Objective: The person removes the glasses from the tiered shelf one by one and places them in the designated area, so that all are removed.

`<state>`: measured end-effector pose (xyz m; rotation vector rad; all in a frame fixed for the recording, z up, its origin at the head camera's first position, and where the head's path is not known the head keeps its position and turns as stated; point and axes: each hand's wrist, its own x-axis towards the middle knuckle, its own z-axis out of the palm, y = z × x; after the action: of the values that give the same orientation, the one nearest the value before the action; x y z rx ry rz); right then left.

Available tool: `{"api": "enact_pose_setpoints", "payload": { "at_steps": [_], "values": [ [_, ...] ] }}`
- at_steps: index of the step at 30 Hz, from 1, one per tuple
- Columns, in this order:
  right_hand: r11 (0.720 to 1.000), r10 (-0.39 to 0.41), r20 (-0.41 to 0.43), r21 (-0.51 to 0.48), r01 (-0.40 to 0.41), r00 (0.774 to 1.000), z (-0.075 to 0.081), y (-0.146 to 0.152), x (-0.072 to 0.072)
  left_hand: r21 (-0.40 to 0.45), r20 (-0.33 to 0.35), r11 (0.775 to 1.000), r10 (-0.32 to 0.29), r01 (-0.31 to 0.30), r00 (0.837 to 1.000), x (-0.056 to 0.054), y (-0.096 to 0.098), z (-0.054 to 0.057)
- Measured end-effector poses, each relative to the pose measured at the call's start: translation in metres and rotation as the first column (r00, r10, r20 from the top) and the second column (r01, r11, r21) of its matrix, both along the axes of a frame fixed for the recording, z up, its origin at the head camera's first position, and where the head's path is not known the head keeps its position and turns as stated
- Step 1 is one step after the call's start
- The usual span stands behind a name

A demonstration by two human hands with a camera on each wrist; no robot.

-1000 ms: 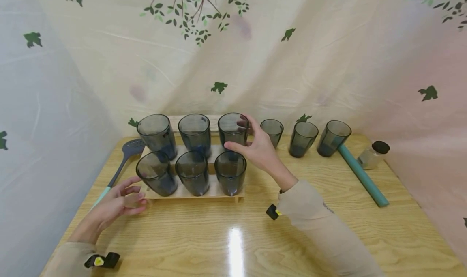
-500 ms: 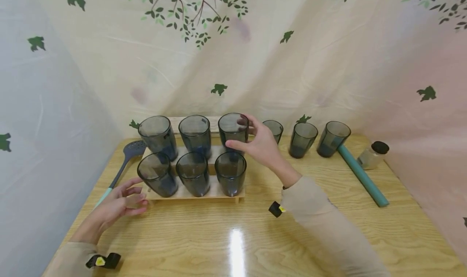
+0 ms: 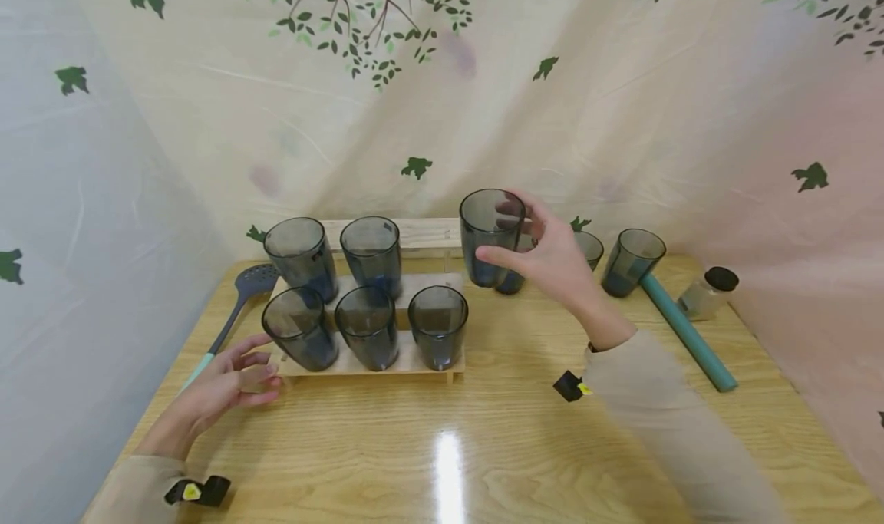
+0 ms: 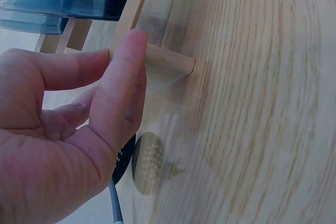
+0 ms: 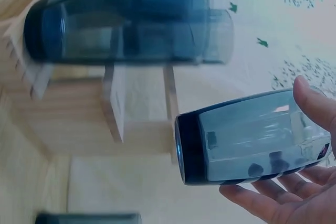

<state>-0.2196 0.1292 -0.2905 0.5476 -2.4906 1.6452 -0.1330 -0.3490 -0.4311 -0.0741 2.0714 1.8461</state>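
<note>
My right hand (image 3: 555, 267) grips a grey-blue tinted drinking glass (image 3: 489, 240) between thumb and fingers, upright and lifted just right of a two-tier wooden rack (image 3: 414, 285). In the right wrist view, the glass (image 5: 247, 135) is clear of the rack, and the fingers show through its wall. Similar glasses stand on the rack: three in front, including one glass (image 3: 437, 328) at the right end, and two behind, including one glass (image 3: 371, 255). My left hand (image 3: 224, 382) pinches the rack's front left corner; in the left wrist view, its thumb and finger meet at the board's edge (image 4: 131, 11).
Right of the rack stand more glasses, two partly hidden by the right hand and held glass, plus one glass (image 3: 631, 262) in view. A green stick (image 3: 691, 336) and a black-capped jar (image 3: 704, 294) lie farther right. A slotted turner (image 3: 238, 298) lies left. Patterned cloth (image 3: 331, 148) hangs behind.
The right hand has lifted the glass off the rear right place of the rack and moved it up and to the right. The left hand stays at the corner.
</note>
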Motion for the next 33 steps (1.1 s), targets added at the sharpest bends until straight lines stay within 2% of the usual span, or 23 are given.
{"api": "enact_pose_setpoints", "payload": {
  "at_steps": [10, 16, 20, 26, 33],
  "values": [
    [0.996, -0.089, 0.025, 0.017, 0.089, 0.996, 0.002, 0.050, 0.010, -0.004, -0.002, 1.000, 0.004, -0.004, 1.000, 0.000, 0.000, 0.000],
    [0.985, -0.143, -0.025, 0.095, 0.144, 0.989, -0.004, 0.079, 0.011, 0.001, 0.001, 1.000, -0.002, 0.002, 1.000, 0.000, -0.001, -0.001],
    [0.976, -0.183, -0.040, 0.111, 0.187, 0.982, -0.011, 0.100, 0.012, -0.001, -0.002, 1.000, -0.001, 0.001, 1.000, 0.001, -0.001, -0.001],
    [0.944, -0.281, 0.009, 0.181, 0.275, 0.960, -0.022, 0.129, 0.019, -0.002, -0.003, 1.000, 0.002, -0.002, 1.000, 0.001, -0.001, -0.001],
    [0.918, -0.347, 0.023, 0.213, 0.334, 0.938, -0.050, 0.157, 0.025, -0.007, -0.012, 1.000, 0.008, -0.008, 1.000, 0.001, 0.000, -0.001]
  ]
}}
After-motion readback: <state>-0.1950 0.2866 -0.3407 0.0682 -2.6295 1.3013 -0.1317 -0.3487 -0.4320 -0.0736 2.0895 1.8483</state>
